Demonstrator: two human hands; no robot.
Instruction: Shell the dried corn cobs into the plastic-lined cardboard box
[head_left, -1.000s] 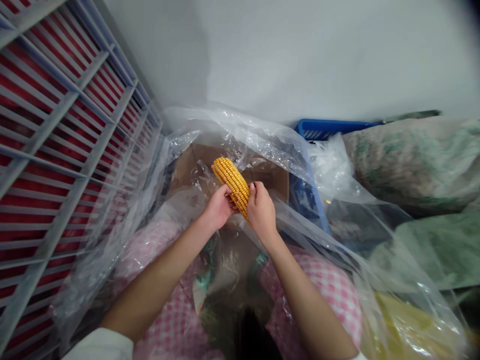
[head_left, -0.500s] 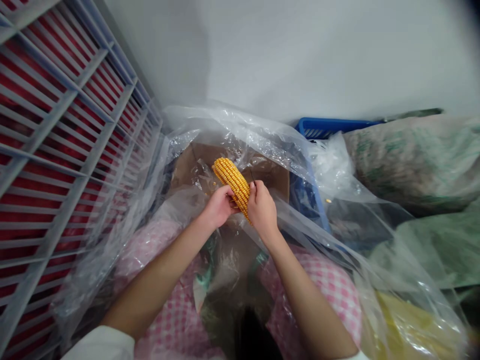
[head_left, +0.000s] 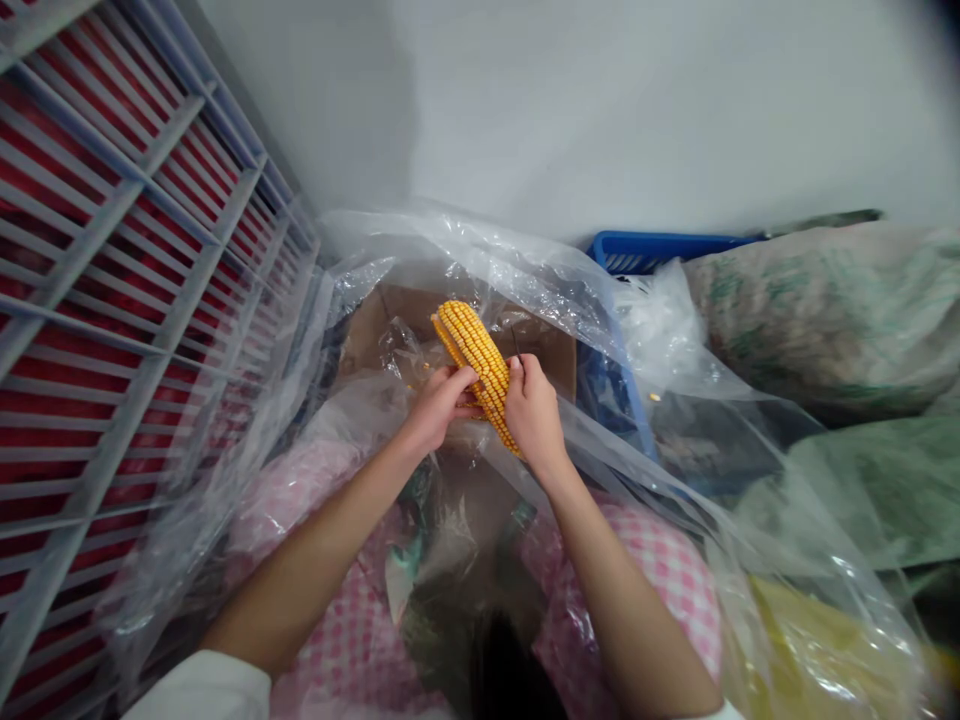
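A yellow corn cob (head_left: 474, 345) full of kernels is held tilted over a cardboard box (head_left: 551, 352) lined with clear plastic. My left hand (head_left: 436, 404) grips the cob's lower left side, fingers curled onto the kernels. My right hand (head_left: 534, 412) is closed around the cob's right side, and a thin dark pointed tool (head_left: 515, 343) sticks up from it beside the cob. The cob's lower end is hidden between the two hands.
A grey rack (head_left: 135, 280) with red trays fills the left. Clear plastic sheeting (head_left: 660, 440) drapes over the box and my pink checked lap (head_left: 660, 570). A blue basket (head_left: 652, 250) and stuffed sacks (head_left: 817, 310) lie to the right. A white wall stands behind.
Both hands and the cob have shifted slightly right and up. The left fingers have slid further onto the kernels.
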